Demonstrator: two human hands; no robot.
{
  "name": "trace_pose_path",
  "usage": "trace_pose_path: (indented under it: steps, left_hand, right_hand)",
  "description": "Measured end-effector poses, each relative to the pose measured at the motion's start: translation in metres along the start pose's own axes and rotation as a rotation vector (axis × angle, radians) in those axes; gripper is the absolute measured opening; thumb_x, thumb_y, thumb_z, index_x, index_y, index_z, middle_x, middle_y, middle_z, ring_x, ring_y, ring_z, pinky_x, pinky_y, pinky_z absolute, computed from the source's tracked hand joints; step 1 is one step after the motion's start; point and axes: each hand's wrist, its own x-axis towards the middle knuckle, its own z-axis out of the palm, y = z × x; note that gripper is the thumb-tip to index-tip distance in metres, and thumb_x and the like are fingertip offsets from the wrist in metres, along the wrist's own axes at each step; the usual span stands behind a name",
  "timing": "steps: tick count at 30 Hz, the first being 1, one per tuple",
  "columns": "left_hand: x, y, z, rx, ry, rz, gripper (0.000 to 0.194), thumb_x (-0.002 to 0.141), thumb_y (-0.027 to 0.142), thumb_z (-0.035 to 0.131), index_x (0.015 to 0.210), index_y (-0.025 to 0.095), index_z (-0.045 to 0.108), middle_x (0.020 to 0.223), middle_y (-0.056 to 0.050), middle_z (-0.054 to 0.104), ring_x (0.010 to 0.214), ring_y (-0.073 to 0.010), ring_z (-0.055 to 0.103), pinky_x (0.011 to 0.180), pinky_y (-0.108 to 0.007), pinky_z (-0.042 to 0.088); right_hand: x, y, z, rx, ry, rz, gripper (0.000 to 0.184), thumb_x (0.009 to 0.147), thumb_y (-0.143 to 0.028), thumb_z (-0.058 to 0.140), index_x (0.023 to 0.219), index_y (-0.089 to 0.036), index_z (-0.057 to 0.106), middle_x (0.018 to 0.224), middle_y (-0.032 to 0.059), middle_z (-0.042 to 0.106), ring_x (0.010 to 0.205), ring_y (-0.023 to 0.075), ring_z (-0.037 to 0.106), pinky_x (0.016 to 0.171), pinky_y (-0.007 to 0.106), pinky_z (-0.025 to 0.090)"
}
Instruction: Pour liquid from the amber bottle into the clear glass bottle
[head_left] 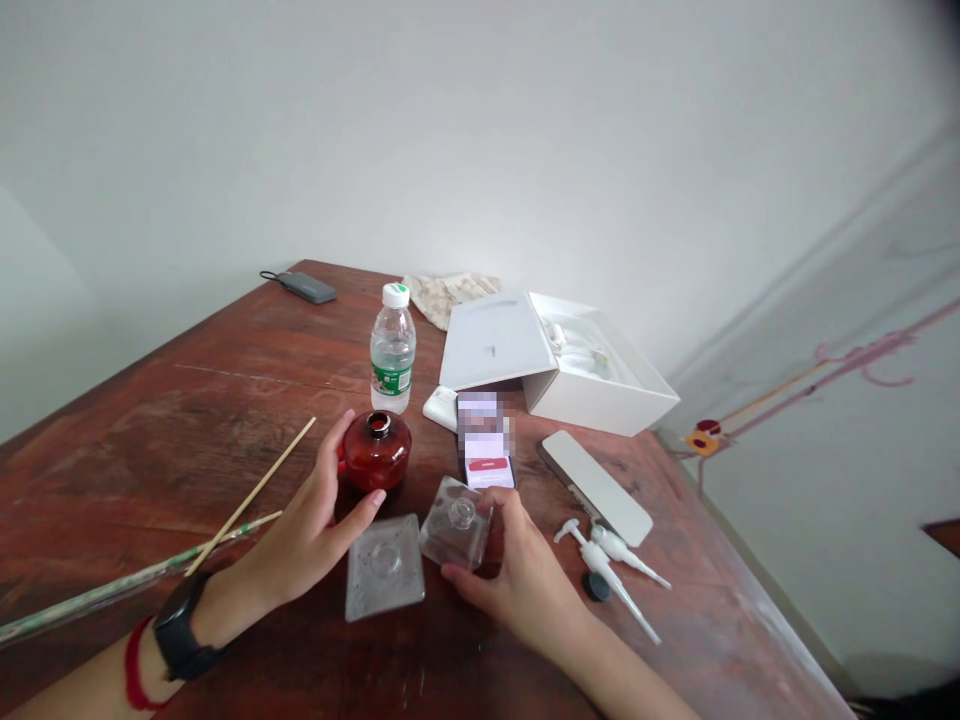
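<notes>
My left hand [315,530] curls around a round red glass bottle [376,452] with an open neck, thumb at its front and fingers at its left side. My right hand [517,570] grips a clear square glass bottle [455,523], tilted, thumb under it and fingers at its right edge. A second clear square glass bottle [384,565] lies flat between my hands. My left wrist wears a black watch and a red band.
On the brown wooden table [225,400] stand a water bottle [392,350], an open white box [570,365] and a phone [486,442]. A white flat case [596,485], two white pump heads [615,565], a black cap [597,586], thin sticks [247,498] and a grey device [307,288] lie around.
</notes>
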Motion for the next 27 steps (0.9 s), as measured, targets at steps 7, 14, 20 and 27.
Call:
trace_pose_path:
  steps: [7,14,20,27]
  left_hand:
    - [-0.001,-0.008,0.006,-0.052,0.027,-0.02,0.083,0.112,0.049,0.055,0.177,0.027,0.007,0.184,-0.016,0.025,0.169,-0.0414,0.029,0.135,-0.062,0.032]
    - [-0.004,-0.011,0.004,-0.065,-0.01,-0.042,0.084,0.113,0.047,0.053,0.178,0.027,0.003,0.184,-0.018,0.025,0.168,-0.0411,0.031,0.135,-0.064,0.03]
    - [-0.003,-0.005,0.0,-0.084,-0.062,-0.059,0.086,0.114,0.044,0.051,0.178,0.024,-0.002,0.182,-0.02,0.03,0.167,-0.0418,0.032,0.135,-0.065,0.031]
    - [-0.003,-0.004,-0.001,-0.091,-0.059,-0.065,0.088,0.112,0.042,0.055,0.179,0.028,0.0,0.183,-0.015,0.031,0.166,-0.0415,0.035,0.135,-0.063,0.032]
  right_hand:
    - [-0.001,0.004,-0.001,-0.007,-0.046,0.001,0.061,0.075,-0.023,0.09,0.121,-0.026,0.049,0.124,0.0091,0.072,0.103,0.0291,0.076,0.091,0.046,0.063]
    - [0.0,0.006,-0.004,0.02,-0.061,-0.007,0.066,0.072,-0.021,0.094,0.126,-0.026,0.056,0.125,0.0092,0.075,0.104,0.0289,0.079,0.089,0.042,0.065]
    - [-0.004,0.007,-0.002,-0.003,-0.017,0.007,0.06,0.071,-0.021,0.094,0.12,-0.026,0.059,0.117,0.0092,0.076,0.103,0.0317,0.079,0.089,0.044,0.065]
    - [-0.005,0.012,-0.004,0.022,-0.043,-0.002,0.062,0.074,-0.022,0.093,0.122,-0.027,0.054,0.127,0.011,0.074,0.111,0.0328,0.078,0.095,0.047,0.065]
